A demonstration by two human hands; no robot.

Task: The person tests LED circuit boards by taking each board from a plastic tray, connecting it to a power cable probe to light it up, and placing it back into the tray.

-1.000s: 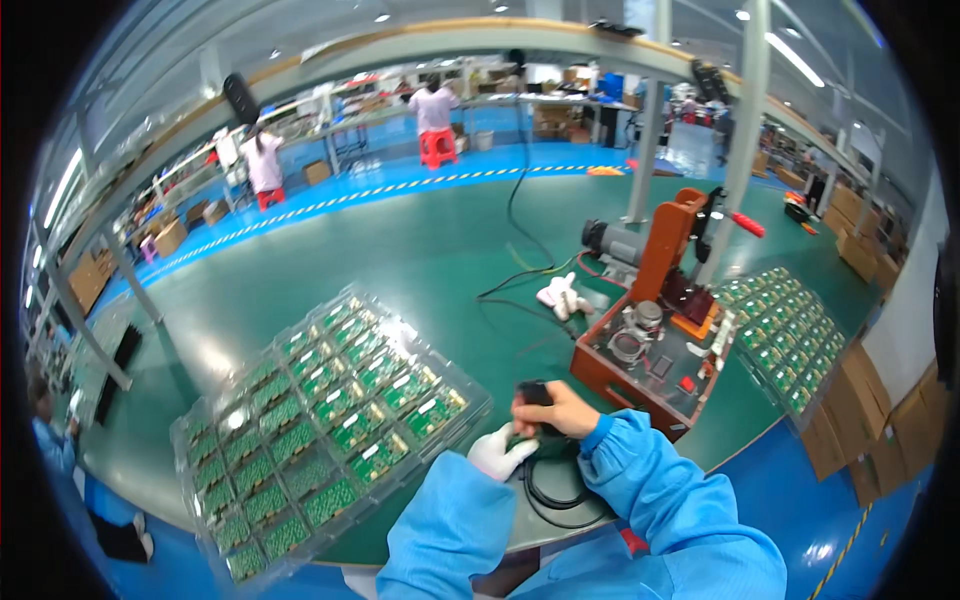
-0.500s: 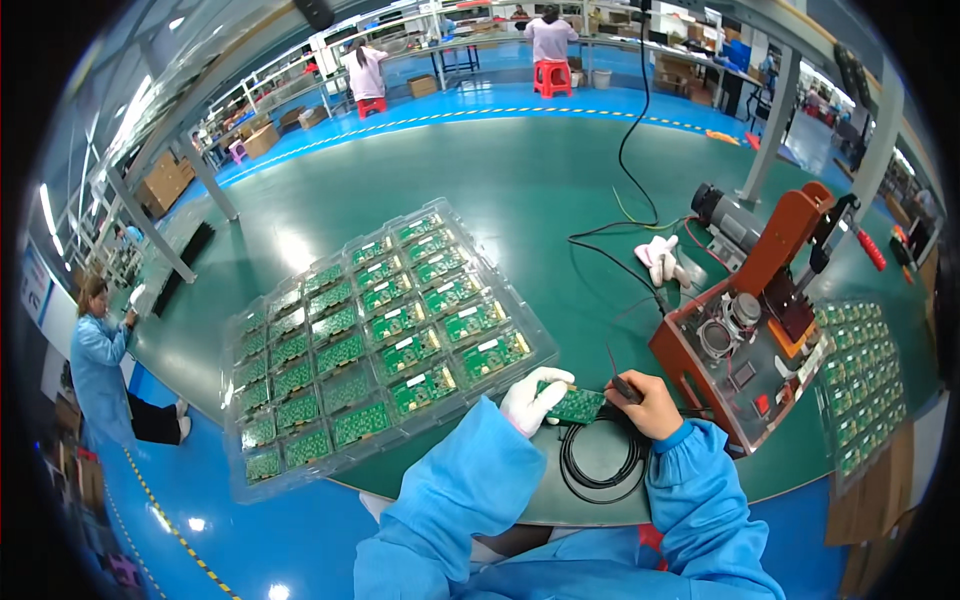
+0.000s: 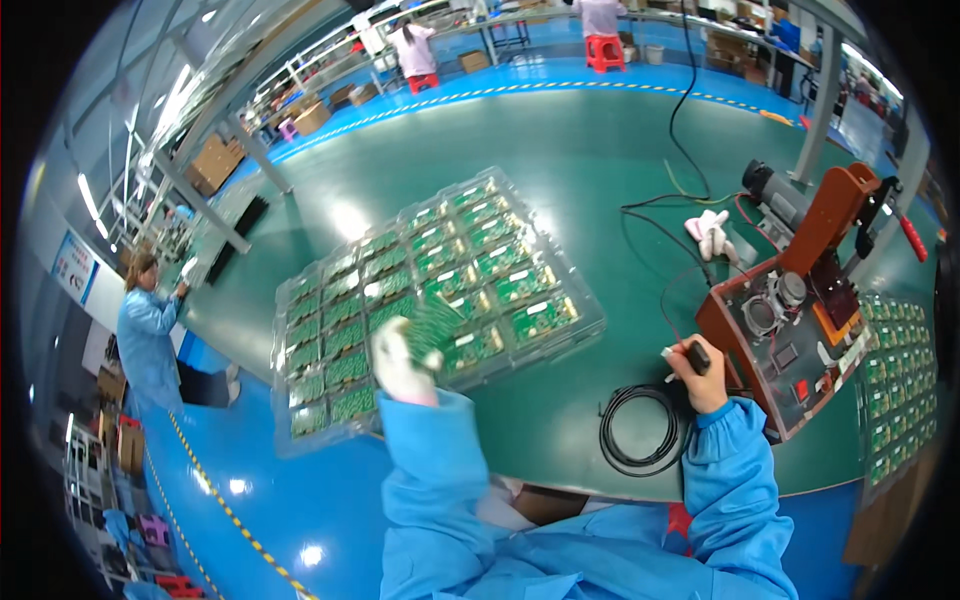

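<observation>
My left hand [image 3: 402, 365], in a white glove, is closed on a green circuit board [image 3: 435, 325], both smeared by motion. They are above the front middle of a clear plastic tray [image 3: 590, 335], whose pockets hold rows of green circuit boards [image 3: 545, 317]. My bare right hand [image 3: 703, 385] is wrapped round a black-handled probe [image 3: 698, 356] with a thin pointed tip. It is just left of the orange-brown test fixture [image 3: 735, 335], above the bench. Below and to its left lies a coil of black cable [image 3: 606, 432].
The fixture carries a lever with a red handle [image 3: 913, 238] and a grey motor [image 3: 775, 195]. White gloves [image 3: 710, 235] lie behind it, beside loose black cable [image 3: 655, 212]. Another tray of boards [image 3: 895, 385] is at the far right. A co-worker in blue [image 3: 150, 335] stands at the left.
My left hand has moved left with the circuit board, from beside my right hand to over the tray. My right hand keeps the probe, now closer to the fixture. The view has shifted.
</observation>
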